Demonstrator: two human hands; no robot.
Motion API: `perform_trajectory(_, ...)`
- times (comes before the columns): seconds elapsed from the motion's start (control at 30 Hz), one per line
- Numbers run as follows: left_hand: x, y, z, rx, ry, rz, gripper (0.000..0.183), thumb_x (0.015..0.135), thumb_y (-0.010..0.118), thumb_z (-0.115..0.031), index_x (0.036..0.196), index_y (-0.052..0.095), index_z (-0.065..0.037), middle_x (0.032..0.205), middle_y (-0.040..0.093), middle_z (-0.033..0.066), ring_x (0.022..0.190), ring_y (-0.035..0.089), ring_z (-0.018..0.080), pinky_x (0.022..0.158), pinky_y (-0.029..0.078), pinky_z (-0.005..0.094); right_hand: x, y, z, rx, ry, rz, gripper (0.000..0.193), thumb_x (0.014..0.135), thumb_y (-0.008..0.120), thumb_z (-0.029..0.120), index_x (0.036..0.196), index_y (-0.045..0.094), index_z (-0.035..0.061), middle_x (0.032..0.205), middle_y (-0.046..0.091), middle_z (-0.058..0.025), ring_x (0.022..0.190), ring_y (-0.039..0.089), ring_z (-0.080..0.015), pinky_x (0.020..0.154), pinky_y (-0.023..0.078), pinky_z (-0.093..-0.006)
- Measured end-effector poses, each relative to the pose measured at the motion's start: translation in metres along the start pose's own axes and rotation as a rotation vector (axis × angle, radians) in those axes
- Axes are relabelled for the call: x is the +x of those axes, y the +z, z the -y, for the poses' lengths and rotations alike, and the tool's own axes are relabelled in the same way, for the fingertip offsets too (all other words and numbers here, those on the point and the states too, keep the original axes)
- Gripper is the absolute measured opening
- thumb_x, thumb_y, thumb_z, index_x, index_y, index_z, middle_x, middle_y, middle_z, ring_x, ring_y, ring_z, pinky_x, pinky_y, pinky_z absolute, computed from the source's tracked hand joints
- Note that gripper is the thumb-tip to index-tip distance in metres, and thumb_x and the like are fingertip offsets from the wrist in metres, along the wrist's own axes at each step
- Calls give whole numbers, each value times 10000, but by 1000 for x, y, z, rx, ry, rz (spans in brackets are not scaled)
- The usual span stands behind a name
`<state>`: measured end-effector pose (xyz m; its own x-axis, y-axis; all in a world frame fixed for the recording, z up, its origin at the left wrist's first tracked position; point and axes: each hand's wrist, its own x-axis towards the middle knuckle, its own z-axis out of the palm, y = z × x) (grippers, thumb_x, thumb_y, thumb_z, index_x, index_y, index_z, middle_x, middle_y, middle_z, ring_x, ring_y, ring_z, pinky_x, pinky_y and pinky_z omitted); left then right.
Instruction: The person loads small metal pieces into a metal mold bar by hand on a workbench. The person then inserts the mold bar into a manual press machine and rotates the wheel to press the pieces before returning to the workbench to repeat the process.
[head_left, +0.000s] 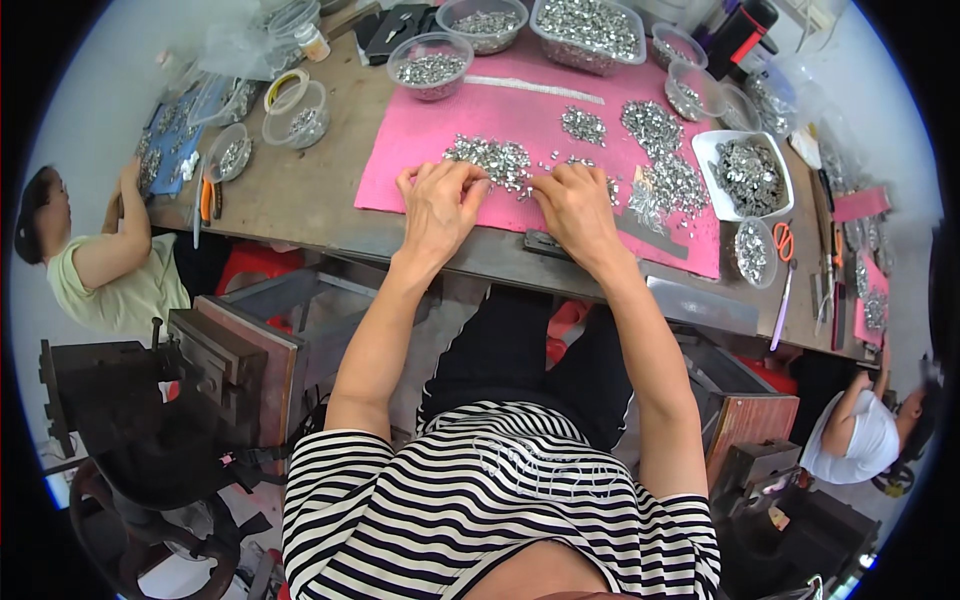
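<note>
1. Striped shirt (500,460), right up close
2. Left hand (440,205) curled at silver pieces (490,158), heaped on pink mat (400,145)
3. Right hand (578,205) curled too, close by; cannot tell if either's grasping any

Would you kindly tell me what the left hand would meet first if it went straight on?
Most likely the pile of small silvery pieces on the pink mat, just beyond the fingers of the left hand; whether they touch is unclear.

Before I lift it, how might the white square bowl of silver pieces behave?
The white square bowl is probably heavy, being filled with metallic-looking silver pieces. Loose and heaped, they may spill if it tilts. Its squarish shape should resist rolling.
</note>
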<state>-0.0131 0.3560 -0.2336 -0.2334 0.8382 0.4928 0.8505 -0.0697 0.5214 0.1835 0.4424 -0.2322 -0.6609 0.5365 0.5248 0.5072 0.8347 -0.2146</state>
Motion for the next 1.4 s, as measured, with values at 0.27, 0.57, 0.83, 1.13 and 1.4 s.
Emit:
perform_trajectory(0.27, -9, 10, 0, 99, 76, -21, 111, 827, 788, -238, 924, 783, -186, 835, 619, 16, 899, 587, 229, 978, 328, 474, 1, -6, 3, 41, 32, -3, 74, 852, 737, 126, 900, 721, 72, 846, 658, -79, 852, 629, -271, 838, 424, -411)
perform_trajectory(0.57, -5, 7, -1, 25, 28, 76, 143, 825, 798, -259, 910, 764, -149, 891, 632, 19, 938, 592, 225, 1005, 315, 478, -55, -55, 14, 363, 247, 16, 94, 878, 698, 12, 955, 647, 4, 894, 646, -122, 832, 623, -297, 773, 470, -389)
perform_trajectory(0.83, -7, 17, 7, 87, 157, -5, 63, 872, 740, -162, 905, 708, -119, 880, 630, 15, 924, 595, 225, 1004, 322, 507, -68, -49, 19, 138, 102, -60, 130, 849, 689, -31, 951, 621, 11, 928, 626, -121, 865, 598, -321, 778, 451, -408)
perform_trajectory(1.13, -7, 10, 7, 71, 197, 24, 59, 871, 726, -121, 921, 695, -120, 888, 629, 18, 924, 597, 230, 999, 322, 505, -69, -47, 20, -51, -52, -49, 179, 835, 675, 17, 1005, 623, 1, 960, 598, -122, 880, 591, -300, 810, 463, -420)
perform_trajectory(1.4, -27, 13, -44, -422, 35, 173, 64, 920, 671, -77, 966, 662, -34, 871, 657, 115, 815, 612, 297, 762, 478, 390, -72, -55, 16, 149, 30, -75, 164, 853, 698, -7, 1014, 684, 23, 986, 666, -106, 888, 623, -288, 832, 470, -392)
